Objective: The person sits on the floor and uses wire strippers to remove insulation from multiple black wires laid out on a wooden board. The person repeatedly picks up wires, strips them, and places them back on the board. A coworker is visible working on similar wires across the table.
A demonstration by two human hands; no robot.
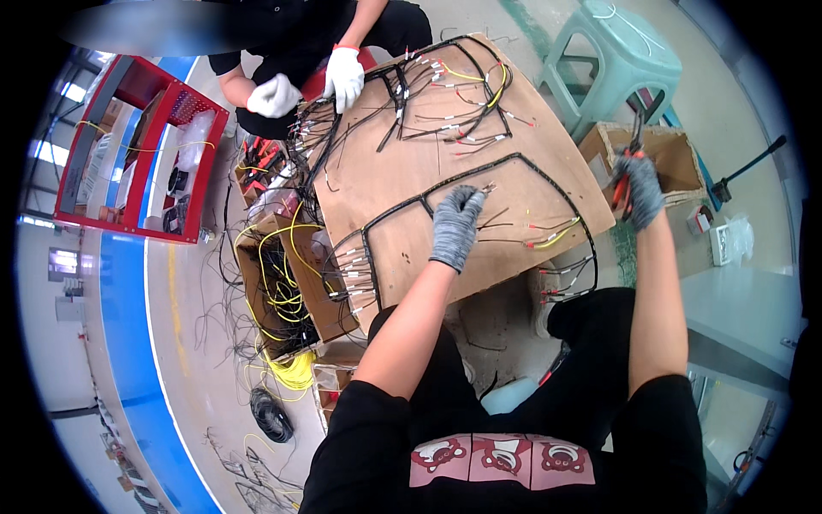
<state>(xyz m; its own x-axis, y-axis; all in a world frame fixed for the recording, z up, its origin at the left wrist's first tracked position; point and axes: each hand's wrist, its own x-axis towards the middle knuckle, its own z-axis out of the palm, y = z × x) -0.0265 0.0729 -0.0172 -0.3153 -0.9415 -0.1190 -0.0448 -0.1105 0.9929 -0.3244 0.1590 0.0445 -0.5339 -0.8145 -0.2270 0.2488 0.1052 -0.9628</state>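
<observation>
My left hand (458,224), in a grey knit glove, is over the wooden board (385,184). Thumb and fingers pinch something small with a coppery glint, too tiny to name. Just ahead lies a black-taped wire harness (445,182), its branches ending in wires with white labels and red tips. Yellow-and-black wire ends (552,236) spread to the right of this hand. My right hand (640,190), gloved the same way, is raised off the board's right side. It is closed around red-handled pliers (636,141), whose dark jaws point away from me.
Across the board, a co-worker's white-gloved hand (344,79) touches a second harness (398,90). A green stool (612,51) and a wooden box (659,158) stand right. Left are a red rack (158,146) and a carton (321,287) of wires. Yellow cable (294,370) coils on the floor.
</observation>
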